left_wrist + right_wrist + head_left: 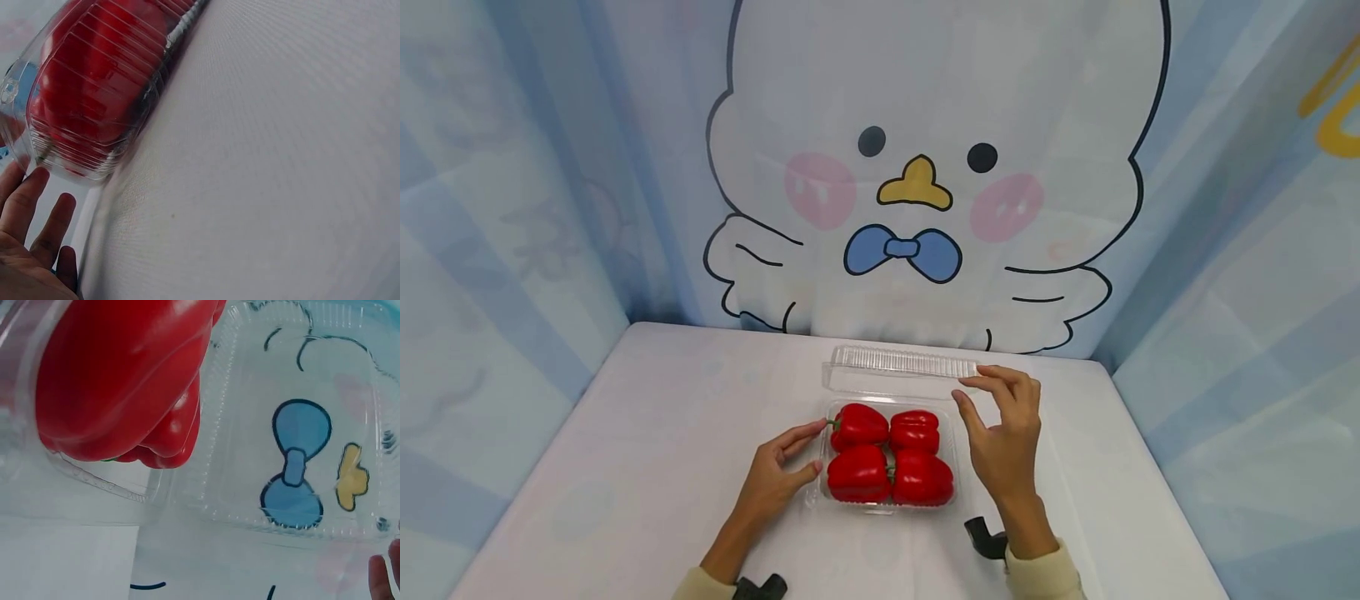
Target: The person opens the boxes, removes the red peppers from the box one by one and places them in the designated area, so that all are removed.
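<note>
Several red bell peppers (922,478) lie in a clear plastic clamshell box (957,467), its hinged lid (895,362) standing raised at the back. In the head view my left hand (778,475) is at the box's left side, fingertips at the rim, thumb apart from the fingers. The left wrist view shows those fingers (22,203) loosely spread by the box's end. My right hand (1006,425) is raised at the lid's right edge, its fingertips near or touching that edge, thumb apart below. In the right wrist view only some fingertips (379,578) show, beside the transparent lid (244,456).
The box stands on a white-covered table (700,417). Behind it hangs a pale curtain (925,100) printed with a cartoon bird, and further curtains (490,250) close both sides. Black wrist mounts (985,537) are strapped at the sleeves.
</note>
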`<state>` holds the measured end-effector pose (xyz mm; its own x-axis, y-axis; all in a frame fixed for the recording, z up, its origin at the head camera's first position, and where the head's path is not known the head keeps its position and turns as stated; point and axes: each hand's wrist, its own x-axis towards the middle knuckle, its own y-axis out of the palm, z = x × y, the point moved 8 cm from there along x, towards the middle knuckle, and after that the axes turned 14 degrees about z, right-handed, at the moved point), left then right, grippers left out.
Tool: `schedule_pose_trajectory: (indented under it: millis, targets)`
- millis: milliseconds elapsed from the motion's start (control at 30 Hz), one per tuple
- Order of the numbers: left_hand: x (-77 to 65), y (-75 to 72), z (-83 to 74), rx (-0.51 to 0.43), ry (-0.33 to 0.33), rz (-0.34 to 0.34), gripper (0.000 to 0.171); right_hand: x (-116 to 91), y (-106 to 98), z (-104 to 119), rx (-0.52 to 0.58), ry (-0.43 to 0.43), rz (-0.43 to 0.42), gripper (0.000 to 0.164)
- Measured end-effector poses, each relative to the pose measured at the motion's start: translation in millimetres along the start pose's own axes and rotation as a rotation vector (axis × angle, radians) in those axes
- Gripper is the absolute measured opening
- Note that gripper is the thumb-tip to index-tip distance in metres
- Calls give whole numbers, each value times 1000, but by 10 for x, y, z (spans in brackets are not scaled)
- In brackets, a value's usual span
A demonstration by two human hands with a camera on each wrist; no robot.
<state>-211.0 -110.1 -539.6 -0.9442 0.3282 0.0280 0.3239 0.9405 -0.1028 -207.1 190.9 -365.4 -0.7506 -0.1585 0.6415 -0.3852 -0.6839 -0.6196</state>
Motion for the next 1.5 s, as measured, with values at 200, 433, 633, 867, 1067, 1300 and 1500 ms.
schedule_pose_trajectory:
  millis: [200,433,633,867,1067,1300,1500]
  targets:
    - [-3,-1,-6,0,-8,-1,55,25,-13,-103,34,47,-14,23]
    - [-11,-10,-13,-1,-4,-9,54,60,27,-220,97,67,-6,20]
    - [-24,-14,-8,-7,-8,-14,54,63,101,-336,110,56,2,21]
    - [-27,-5,2,-24,-18,-11,54,88,196,-484,179,43,22,26]
    - [-22,-1,-2,-18,-3,-5,54,152,229,-566,194,37,48,31]
    - [-12,11,-4,-20,-6,-2,55,205,280,-726,219,81,111,30]
    - [-15,14,-5,-21,-18,-7,55,239,384,-869,294,143,183,33]
